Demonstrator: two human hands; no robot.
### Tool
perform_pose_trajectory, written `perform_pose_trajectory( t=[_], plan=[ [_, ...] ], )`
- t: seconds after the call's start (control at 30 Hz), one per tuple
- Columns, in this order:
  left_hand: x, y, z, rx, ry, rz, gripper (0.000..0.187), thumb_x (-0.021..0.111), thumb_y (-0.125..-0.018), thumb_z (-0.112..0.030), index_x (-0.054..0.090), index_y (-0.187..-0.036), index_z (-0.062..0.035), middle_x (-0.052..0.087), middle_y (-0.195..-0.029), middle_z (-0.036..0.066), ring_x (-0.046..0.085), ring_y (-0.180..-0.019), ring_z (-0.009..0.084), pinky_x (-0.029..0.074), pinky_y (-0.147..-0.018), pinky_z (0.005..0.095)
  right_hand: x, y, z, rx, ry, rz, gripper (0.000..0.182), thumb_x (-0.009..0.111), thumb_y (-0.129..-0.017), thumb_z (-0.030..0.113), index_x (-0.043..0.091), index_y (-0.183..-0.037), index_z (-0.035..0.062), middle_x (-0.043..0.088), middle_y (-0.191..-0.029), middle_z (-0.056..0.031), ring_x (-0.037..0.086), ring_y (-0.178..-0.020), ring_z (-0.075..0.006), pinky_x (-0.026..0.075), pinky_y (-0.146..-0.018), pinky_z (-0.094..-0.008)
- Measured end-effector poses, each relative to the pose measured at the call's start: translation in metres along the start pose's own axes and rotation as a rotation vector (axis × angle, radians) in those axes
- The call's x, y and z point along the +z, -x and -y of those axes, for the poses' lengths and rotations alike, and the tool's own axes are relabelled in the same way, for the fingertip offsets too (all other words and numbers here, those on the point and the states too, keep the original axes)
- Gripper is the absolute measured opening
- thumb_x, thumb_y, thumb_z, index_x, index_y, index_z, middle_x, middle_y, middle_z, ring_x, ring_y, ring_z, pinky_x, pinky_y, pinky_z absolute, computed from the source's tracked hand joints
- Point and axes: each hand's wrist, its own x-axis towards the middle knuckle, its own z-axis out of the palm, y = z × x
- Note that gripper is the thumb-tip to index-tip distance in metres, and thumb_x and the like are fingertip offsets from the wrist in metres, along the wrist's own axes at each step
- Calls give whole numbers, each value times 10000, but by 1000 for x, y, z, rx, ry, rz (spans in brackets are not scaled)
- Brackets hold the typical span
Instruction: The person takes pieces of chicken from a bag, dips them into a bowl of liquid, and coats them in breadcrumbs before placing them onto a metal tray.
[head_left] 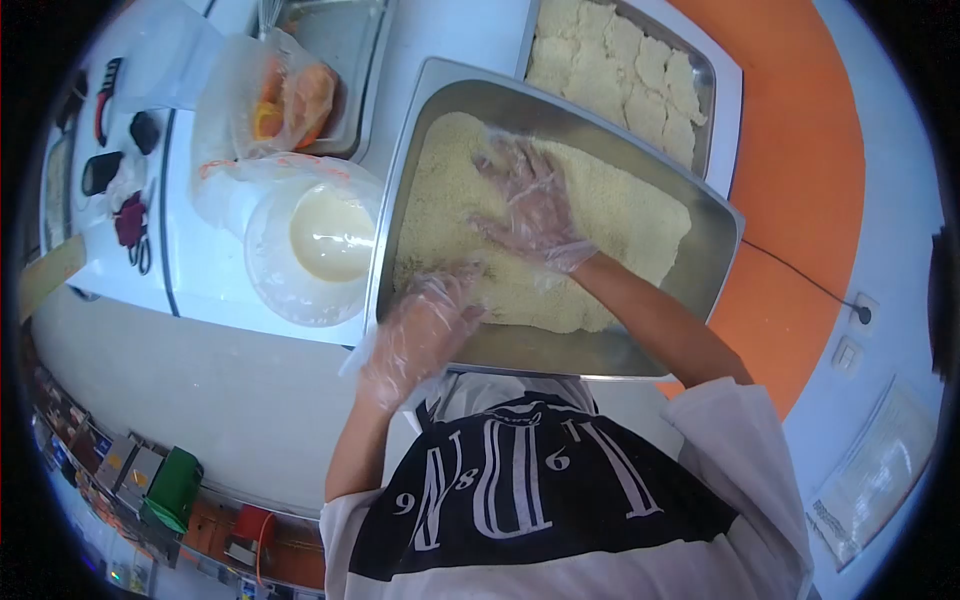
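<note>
Both gloved hands in the crumb tray (pixel 712 262) at bench centre. Right hand (pixel 530 205) flat, fingers spread, pressing crumbs (pixel 610 215) mid-tray. Left hand (pixel 425 330) open at near edge, probably on crumbs too. Batter bowl (pixel 325 240) just left of tray.

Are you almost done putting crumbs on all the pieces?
Done: a far tray is packed with crumbed pieces. In hand: the gloved left hand and right hand press flat into the crumbs in the big tray. Left: orange pieces in a bag sit beside the batter bowl, uncoated.
</note>
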Motion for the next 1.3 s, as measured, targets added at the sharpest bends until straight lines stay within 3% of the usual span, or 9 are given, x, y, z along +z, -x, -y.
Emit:
perform_pose_trajectory(
  t=[0.27,0.33,0.43,0.53,0.77,0.93,1.07,1.13,1.3],
  plan=[
    [1,2,6,102,-59,14,552,617,-1080,-377,588,-1489,-9,689,-1056,221,680,-1050,408,557,-918,513,-14,0,16,51,177,33,929,580,-962,735,431,-1677,160,283,-1755,-258,231,-1627,-460,171,-1292,-670],
    [-2,7,0,29,-5,-9,358,660,-1033,-330,698,-1160,2,713,-1003,203,695,-1006,359,559,-945,451,-19,14,33,267,147,-18,1016,562,-969,735,357,-1694,53,244,-1750,-320,183,-1641,-483,92,-1302,-683],
    [2,7,1,180,-71,-164,342,662,-1035,-330,701,-1122,-1,722,-981,206,714,-1004,358,571,-920,463,28,26,31,441,-19,-230,1099,552,-972,744,306,-1677,-62,206,-1750,-353,124,-1653,-498,26,-1304,-686],
    [11,4,4,97,36,-103,341,661,-1038,-328,710,-1125,-3,728,-977,210,719,-988,382,576,-902,479,39,21,28,421,-47,-189,1120,540,-978,745,294,-1659,-111,206,-1754,-347,117,-1652,-506,25,-1305,-686],
    [1,7,3,227,-12,-165,339,665,-1035,-322,710,-1135,-1,732,-999,204,712,-973,378,574,-892,478,8,18,25,345,125,-149,1070,525,-979,771,350,-1668,-29,311,-1715,-332,217,-1629,-492,84,-1324,-642],
    [-8,9,-4,170,-41,-100,360,613,-1063,-348,708,-1124,-6,729,-979,180,713,-952,371,577,-878,477,-3,-37,-15,-60,-140,-61,744,578,-1030,649,527,-1567,137,463,-1605,-219,444,-1426,-443,312,-1206,-616],
    [13,17,2,119,77,-171,372,604,-1061,-354,715,-1145,-10,728,-979,179,716,-969,367,576,-901,472,16,-19,0,3,-8,-99,705,588,-1037,626,531,-1566,164,474,-1593,-214,476,-1364,-421,354,-1150,-588],
    [9,4,4,80,-6,-16,497,595,-1073,-394,668,-1383,-13,730,-1062,209,707,-1020,396,571,-917,506,10,-29,-7,30,40,-130,727,571,-1039,641,514,-1590,171,469,-1593,-221,473,-1374,-413,348,-1167,-571],
    [7,9,3,130,-37,-143,502,616,-1062,-398,656,-1398,-27,728,-1082,202,704,-1029,397,576,-906,503,-3,-25,6,43,66,-60,814,561,-1028,673,481,-1619,118,427,-1652,-243,400,-1503,-441,306,-1238,-553]
  ],
)
